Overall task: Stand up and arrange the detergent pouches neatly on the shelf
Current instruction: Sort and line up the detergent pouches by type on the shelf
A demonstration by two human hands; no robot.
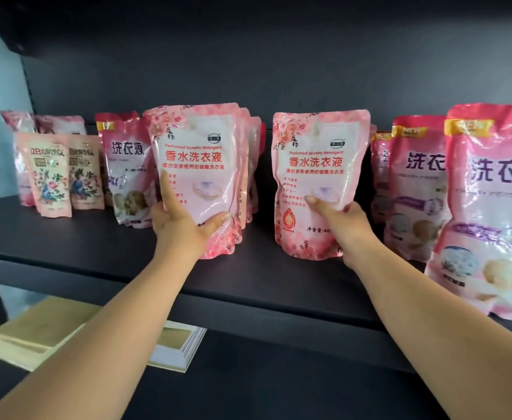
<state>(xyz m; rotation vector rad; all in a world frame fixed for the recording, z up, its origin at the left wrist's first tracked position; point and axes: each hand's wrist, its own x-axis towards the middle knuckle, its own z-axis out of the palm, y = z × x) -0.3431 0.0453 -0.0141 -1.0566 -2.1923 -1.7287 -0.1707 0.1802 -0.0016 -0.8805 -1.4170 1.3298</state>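
Status: most pouches on the shelf (66, 237) are already upright. Left hand (182, 225) grips the lower part of the front pink pouch (197, 165) of the centre-left stack, forefinger straight up its left edge, thumb across the bottom front; pouch is standing, base on the shelf, several more of the same kind lined up right behind it. Right hand (342, 219) holds the second pink pouch (315, 183) from its right side, one finger lying flat across the front, the rest wrapped behind the edge; it stands upright too, with at least one more pouch edge showing behind it, can't tell how many. The two held pouches are well apart, with a bare gap of shelf between them. To the far left, small floral packs (51, 174) and a white-and-purple pouch (127, 171) stand but a bit crooked, overlapping each other. On the right, big white-and-purple pouches (491, 207) stand in a front-to-back row, the nearest leaning out near the shelf lip. My read: standing-up part is basically done, what's left is tidying, meaning squaring both pink stacks to the front edge, possibly closing the gap, and straightening the leaning one on the right and the left cluster. Lower shelf has a stack of flat cards (36, 338), not part of this.
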